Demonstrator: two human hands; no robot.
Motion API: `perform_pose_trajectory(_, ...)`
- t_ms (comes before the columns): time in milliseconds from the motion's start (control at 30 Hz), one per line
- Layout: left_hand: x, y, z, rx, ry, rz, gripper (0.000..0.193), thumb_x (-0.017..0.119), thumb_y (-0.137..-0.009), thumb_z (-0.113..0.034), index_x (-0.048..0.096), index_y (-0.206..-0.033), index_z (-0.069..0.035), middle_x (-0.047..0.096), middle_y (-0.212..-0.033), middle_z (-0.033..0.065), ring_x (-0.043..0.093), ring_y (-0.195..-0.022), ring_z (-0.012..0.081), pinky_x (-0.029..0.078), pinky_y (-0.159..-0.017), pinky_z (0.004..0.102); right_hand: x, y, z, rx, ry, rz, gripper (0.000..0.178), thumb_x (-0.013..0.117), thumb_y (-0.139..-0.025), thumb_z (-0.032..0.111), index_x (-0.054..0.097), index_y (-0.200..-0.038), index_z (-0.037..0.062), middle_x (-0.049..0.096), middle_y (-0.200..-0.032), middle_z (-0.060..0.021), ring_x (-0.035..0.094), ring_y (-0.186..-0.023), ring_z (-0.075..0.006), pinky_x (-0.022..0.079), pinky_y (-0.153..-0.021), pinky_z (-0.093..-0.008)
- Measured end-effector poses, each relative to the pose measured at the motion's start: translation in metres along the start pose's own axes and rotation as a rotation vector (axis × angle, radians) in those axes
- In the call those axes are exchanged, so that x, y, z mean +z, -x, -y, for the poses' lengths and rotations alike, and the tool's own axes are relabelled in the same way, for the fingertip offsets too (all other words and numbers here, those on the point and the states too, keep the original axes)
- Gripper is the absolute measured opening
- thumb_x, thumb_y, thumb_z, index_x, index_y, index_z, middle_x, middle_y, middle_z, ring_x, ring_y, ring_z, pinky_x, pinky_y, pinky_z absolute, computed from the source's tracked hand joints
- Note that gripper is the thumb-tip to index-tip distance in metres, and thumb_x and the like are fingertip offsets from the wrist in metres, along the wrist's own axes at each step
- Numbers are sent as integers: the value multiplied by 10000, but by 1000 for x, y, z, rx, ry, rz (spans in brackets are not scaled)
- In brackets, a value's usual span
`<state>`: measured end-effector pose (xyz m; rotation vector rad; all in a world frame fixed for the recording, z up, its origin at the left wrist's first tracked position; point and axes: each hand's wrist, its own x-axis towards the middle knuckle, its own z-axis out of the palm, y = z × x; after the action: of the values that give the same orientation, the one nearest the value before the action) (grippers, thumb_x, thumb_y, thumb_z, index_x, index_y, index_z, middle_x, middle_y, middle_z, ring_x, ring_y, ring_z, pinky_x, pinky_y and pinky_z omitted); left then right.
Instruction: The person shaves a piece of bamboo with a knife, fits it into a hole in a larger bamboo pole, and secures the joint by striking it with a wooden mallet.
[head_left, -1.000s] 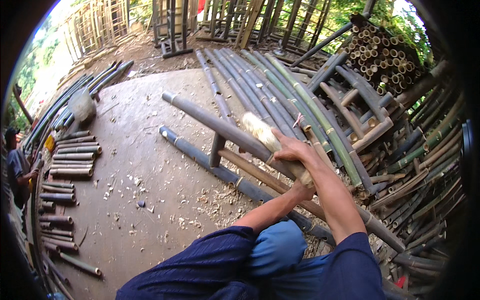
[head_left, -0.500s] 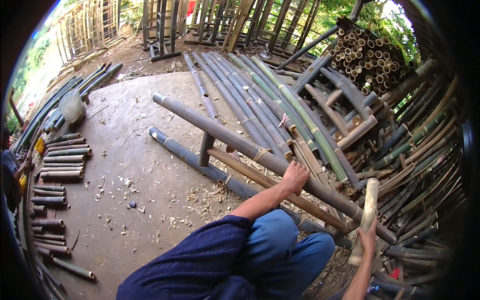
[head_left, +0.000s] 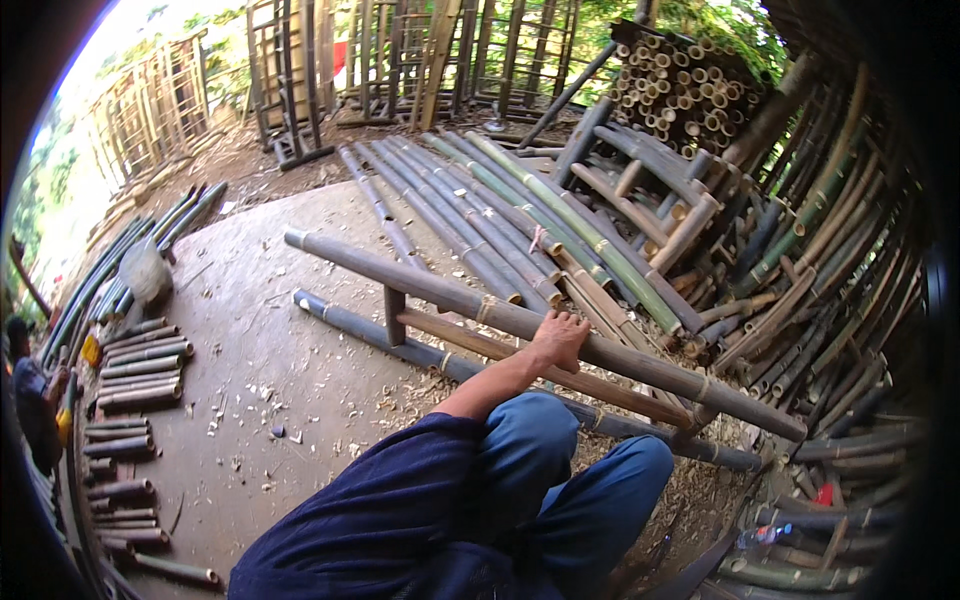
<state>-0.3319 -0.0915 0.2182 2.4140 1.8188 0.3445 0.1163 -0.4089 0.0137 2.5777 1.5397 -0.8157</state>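
My left hand (head_left: 560,340) is closed over the upper pole (head_left: 400,272) of a bamboo frame, fingers wrapped across its top. The frame lies aslant in front of my knees, its left end farther away. Its lower dark pole (head_left: 345,322) runs roughly parallel along the ground. Short uprights, one a dark post (head_left: 395,315) near the left end, join the poles. Between them passes a thinner brown rail (head_left: 490,348). My right hand is out of the picture, and the wooden mallet-like club cannot be seen either.
Long bamboo poles (head_left: 465,220) lie beyond the frame. Stacked bamboo (head_left: 685,90) and loose pieces (head_left: 830,340) crowd the right. Short cut lengths (head_left: 140,375) line the left, near a grey stone (head_left: 145,272) and another person (head_left: 38,400). Shavings litter the ground; a plastic bottle (head_left: 765,535) lies lower right.
My right hand, which held a pale wooden mallet-like club upright by the frame's right end, has left the picture. My left hand stays on the upper pole. The view has shifted somewhat.
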Motion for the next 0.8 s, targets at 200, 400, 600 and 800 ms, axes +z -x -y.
perform_pose_trajectory(200,0,-18,3,22,10,81,703,798,-591,-335,599,-1199,-43,669,-1162,189,638,-1130,335,466,-992,459,22,24,-16,-21,-75,29,981,811,-742,388,342,-1511,-1,408,-1495,-304,414,-1380,-472,368,-1136,-503)
perform_pose_trajectory(400,6,3,0,-10,108,-128,781,799,-645,-525,600,-1277,-112,628,-1244,139,554,-1221,326,348,-1079,502,28,40,-29,-41,-145,-3,962,796,-754,378,340,-1506,-11,441,-1461,-317,428,-1366,-477,386,-1120,-507)
perform_pose_trajectory(600,8,17,-60,-6,153,-150,834,834,-624,-418,538,-1351,-133,615,-1240,123,515,-1245,320,324,-1092,480,-34,-6,-13,-124,-234,-547,820,750,-775,308,410,-1452,-8,495,-1370,-350,468,-1309,-489,419,-1080,-523)
perform_pose_trajectory(800,3,46,-32,-12,181,-206,774,824,-642,-373,562,-1326,-123,616,-1242,112,527,-1237,299,323,-1097,451,-204,-22,206,-646,-458,-756,677,750,-810,199,493,-1413,28,523,-1371,-240,541,-1224,-421,448,-1053,-473)
